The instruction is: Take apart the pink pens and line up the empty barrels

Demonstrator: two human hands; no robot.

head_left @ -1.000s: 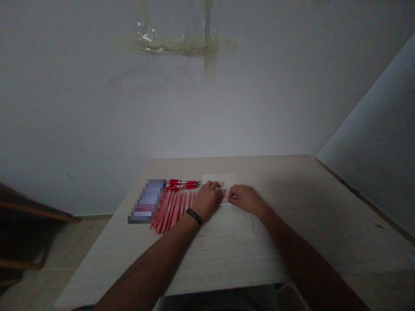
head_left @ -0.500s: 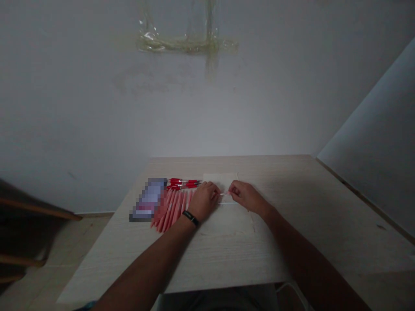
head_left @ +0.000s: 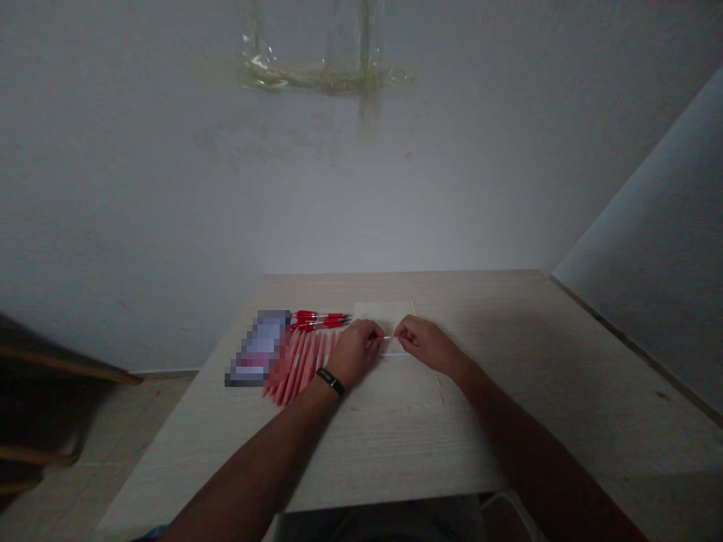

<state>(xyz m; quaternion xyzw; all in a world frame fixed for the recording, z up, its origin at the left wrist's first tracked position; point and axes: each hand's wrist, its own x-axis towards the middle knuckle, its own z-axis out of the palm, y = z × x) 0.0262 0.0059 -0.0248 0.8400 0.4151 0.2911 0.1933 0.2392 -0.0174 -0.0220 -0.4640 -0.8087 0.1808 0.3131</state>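
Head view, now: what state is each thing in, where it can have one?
Left hand: fingers pinched on the thin piece
Right hand: fingers pinched
Thin piece: held between the hands
Red pens: lying grouped
Pink sticks: lying side by side, partly hidden
Sheet: lying flat
Wristband: worn
Tape: creased, stuck to the wall

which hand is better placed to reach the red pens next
Probably the left hand: it is close to the red pens, while the right hand is farther off, beyond it. Both seem to pinch a small thin piece, so either would need freeing.
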